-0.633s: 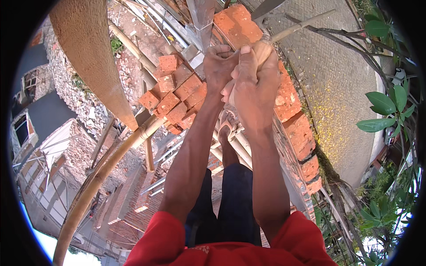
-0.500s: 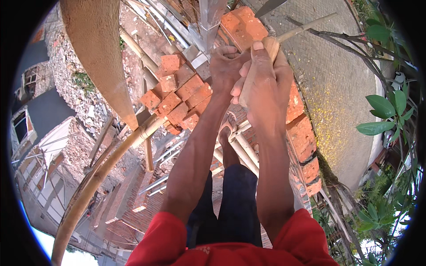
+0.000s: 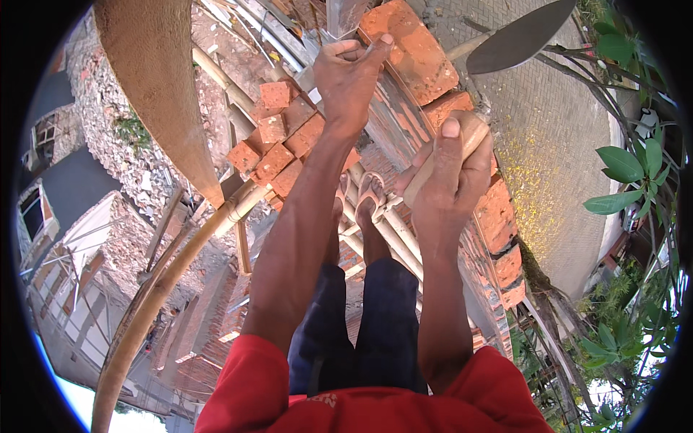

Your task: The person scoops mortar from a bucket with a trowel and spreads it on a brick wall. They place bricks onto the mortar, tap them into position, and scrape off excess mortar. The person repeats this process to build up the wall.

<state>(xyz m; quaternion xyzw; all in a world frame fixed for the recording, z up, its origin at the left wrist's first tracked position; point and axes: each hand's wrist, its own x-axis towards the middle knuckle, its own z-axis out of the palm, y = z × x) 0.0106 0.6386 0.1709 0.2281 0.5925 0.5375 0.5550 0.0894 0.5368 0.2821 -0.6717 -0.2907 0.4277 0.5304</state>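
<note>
My right hand [image 3: 447, 173] is closed around the wooden handle [image 3: 473, 137] of a trowel, thumb lying along it. Its dark pointed blade [image 3: 516, 43] reaches out at the upper right, over the paving; the join between blade and handle does not show clearly. My left hand [image 3: 346, 86] is raised beside the top of the brick wall, fingers curled and thumb stretched toward a large orange brick [image 3: 411, 50]. Whether anything thin is held in those fingers cannot be made out. More orange bricks [image 3: 498, 216] run down the wall under and beyond my right hand.
Left of my left forearm sits a stack of loose bricks [image 3: 274, 144]. My sandalled feet stand by bamboo poles [image 3: 401, 234]. A broad wooden board [image 3: 155, 94] and a curved pole [image 3: 155, 296] cross the left side. Rubble lies below; leafy branches [image 3: 624, 169] hang at the right.
My hands have drawn apart: the left moved left and up, the right slightly down and right. The trowel blade swung right and shows more fully, and the large brick is less covered.
</note>
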